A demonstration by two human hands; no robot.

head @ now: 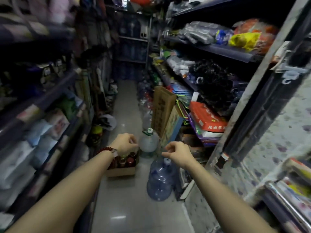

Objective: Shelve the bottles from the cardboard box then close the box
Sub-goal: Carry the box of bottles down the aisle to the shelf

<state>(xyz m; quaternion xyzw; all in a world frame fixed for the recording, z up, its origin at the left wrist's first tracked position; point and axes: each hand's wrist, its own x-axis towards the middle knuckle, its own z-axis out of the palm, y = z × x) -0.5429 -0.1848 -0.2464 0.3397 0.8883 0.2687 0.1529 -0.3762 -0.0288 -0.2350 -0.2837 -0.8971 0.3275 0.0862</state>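
The single head-worn camera looked forward and down a narrow shop aisle, wide-angle lines bowing at the edges. Both bare forearms reached out from the bottom edge, close to the lens; the pale glossy tiled floor (124,101) ran away ahead.

No legible text on red box (208,117)
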